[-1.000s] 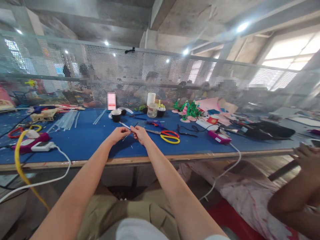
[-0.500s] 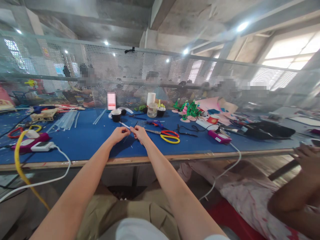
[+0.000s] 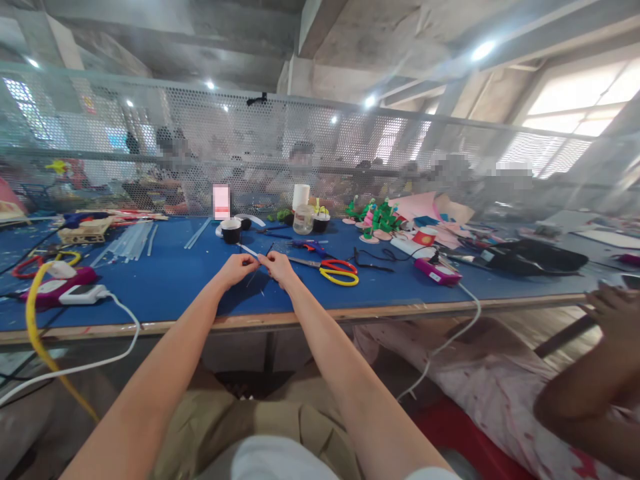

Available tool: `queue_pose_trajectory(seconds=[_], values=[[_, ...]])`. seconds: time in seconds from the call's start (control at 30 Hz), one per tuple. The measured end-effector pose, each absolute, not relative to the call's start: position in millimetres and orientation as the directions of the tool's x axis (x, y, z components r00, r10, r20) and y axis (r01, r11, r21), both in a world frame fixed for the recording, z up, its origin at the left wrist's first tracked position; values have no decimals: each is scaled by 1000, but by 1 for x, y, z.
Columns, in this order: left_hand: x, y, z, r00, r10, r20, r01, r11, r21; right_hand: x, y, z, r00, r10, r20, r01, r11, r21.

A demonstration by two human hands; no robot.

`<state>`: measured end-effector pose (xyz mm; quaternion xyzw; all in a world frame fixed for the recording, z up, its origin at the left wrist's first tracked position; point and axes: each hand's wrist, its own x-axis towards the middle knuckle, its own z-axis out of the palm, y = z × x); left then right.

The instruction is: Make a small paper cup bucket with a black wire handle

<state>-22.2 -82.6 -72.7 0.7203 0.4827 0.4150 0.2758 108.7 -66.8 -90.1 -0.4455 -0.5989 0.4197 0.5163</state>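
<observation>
Above the near part of the blue table, my two hands are close together with fingers pinched. A narrow pale strip (image 3: 247, 251) slants down to the fingertips of my right hand (image 3: 278, 269), which is closed on its end. My left hand (image 3: 237, 269) is closed too, thumb against forefinger; what it pinches is too small to make out. Thin dark strands show between and just above the hands. Right of my right hand lie scissors (image 3: 339, 272) with red and yellow handles. Beyond my left hand stands a dark cup (image 3: 231, 233) with a white rim.
Pale strips (image 3: 131, 241) lie at left near a purple power strip (image 3: 60, 285) with cables. Pliers (image 3: 276, 233), a clear jar (image 3: 303, 221) and green craft pieces (image 3: 384, 219) are farther back. A black tray (image 3: 537, 257) is at right, near another person's arm (image 3: 575, 393).
The whole view has shifted very slightly. Both hands keep nearly the same pinched pose around the pale strip.
</observation>
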Motion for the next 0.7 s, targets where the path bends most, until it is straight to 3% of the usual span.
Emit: queue_pose_trajectory(seconds=[0.3,0.7], values=[[-20,-83,-73,169,935,312,442,-355,824,109,-67,-90,-48,963,266,113,270,-956],[-20,-86,-70,133,958,255,418,-288,862,109,-69,-85,-159,967,199,-26,198,-980]])
